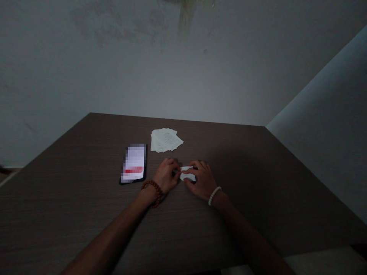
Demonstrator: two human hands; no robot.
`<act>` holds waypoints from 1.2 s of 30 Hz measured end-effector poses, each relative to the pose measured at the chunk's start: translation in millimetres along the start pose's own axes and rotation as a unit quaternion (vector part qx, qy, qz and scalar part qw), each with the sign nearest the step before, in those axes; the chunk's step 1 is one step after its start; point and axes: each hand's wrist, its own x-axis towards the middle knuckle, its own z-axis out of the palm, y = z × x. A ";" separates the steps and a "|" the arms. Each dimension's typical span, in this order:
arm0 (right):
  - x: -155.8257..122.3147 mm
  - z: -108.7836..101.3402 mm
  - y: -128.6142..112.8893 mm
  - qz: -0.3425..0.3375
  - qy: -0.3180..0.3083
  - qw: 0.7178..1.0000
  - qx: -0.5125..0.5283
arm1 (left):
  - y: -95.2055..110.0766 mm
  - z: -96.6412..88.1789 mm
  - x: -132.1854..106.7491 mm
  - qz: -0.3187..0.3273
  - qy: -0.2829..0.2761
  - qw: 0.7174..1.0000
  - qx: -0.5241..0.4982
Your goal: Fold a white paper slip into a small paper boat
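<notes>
Left hand (167, 176) pinches edge of small white paper (189, 177), faintly marked; right hand (204, 180), fingers spread, touches it.

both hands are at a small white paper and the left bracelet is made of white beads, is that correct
Not quite: the left bracelet has reddish-brown beads, not white ones, as the head view shows. The left hand and right hand are indeed at a small white paper.
</notes>
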 end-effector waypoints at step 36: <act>4.1 -1.7 9.5 -0.024 -0.011 0.999 -0.038 | 4.4 -21.9 -10.7 0.188 -0.114 0.966 0.132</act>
